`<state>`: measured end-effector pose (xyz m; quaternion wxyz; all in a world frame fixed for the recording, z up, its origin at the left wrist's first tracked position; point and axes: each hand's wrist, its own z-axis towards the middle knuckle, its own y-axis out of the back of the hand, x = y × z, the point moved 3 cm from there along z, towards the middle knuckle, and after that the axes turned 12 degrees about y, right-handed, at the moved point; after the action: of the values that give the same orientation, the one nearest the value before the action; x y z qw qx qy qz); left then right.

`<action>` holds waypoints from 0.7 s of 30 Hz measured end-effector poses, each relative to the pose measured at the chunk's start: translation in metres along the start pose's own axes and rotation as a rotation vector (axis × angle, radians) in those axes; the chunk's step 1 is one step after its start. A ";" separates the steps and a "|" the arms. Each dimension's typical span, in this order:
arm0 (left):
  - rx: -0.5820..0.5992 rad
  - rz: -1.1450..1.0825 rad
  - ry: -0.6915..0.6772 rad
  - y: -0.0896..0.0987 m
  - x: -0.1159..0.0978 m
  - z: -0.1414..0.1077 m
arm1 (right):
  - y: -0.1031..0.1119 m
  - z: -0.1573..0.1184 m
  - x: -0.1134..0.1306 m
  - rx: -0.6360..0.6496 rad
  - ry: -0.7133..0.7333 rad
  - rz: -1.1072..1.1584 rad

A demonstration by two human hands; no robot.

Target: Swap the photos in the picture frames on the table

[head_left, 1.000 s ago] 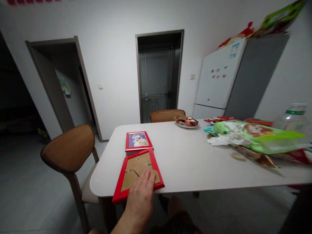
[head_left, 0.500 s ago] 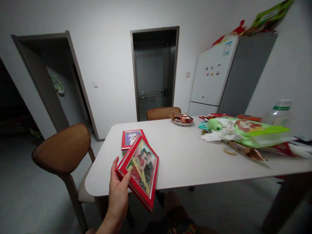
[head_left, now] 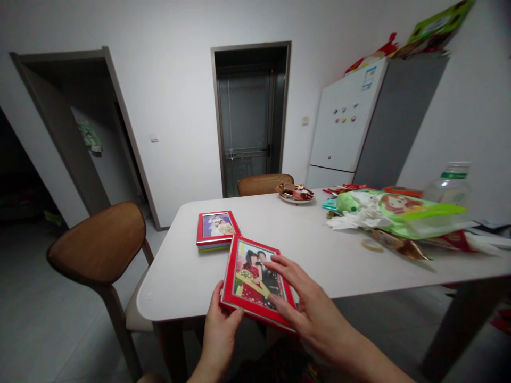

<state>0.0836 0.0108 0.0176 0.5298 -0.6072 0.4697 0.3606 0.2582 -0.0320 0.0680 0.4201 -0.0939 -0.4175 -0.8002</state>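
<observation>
A red picture frame (head_left: 255,274) with a photo of two people is held over the near edge of the white table. My left hand (head_left: 223,324) grips its lower left corner, thumb on the front edge. My right hand (head_left: 305,300) is at the frame's right side, its fingers apart and reaching over the picture; its fingertips seem to touch the front. Behind it, a second red frame (head_left: 217,227) with a purple-toned photo lies face up on a green-edged item on the table (head_left: 179,282).
A brown chair (head_left: 101,242) stands at the left, another (head_left: 265,184) behind the table. A plate of wrapped items (head_left: 296,194) sits at the far edge. Green packaging (head_left: 411,213), tissues, a tape roll (head_left: 372,245) and a clear jar (head_left: 449,186) lie rightward. A fridge (head_left: 347,117) stands beyond.
My right hand has come into view at the held frame's right side. The held frame has turned more upright to me and moved right, off the second frame, with my left hand.
</observation>
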 end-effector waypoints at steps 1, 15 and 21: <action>0.032 0.065 -0.014 -0.005 0.004 0.001 | -0.006 0.008 -0.016 0.044 -0.062 -0.089; 0.062 0.984 -0.274 -0.079 0.025 0.041 | -0.004 0.010 -0.138 0.200 -0.075 -0.663; 0.064 0.922 -0.252 -0.082 0.024 0.064 | -0.010 0.030 -0.154 0.239 -0.036 -0.653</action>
<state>0.1726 0.0688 0.0083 0.3860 -0.2704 0.6331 0.6140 0.3414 0.0849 0.0034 0.1426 0.0804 -0.5237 -0.8360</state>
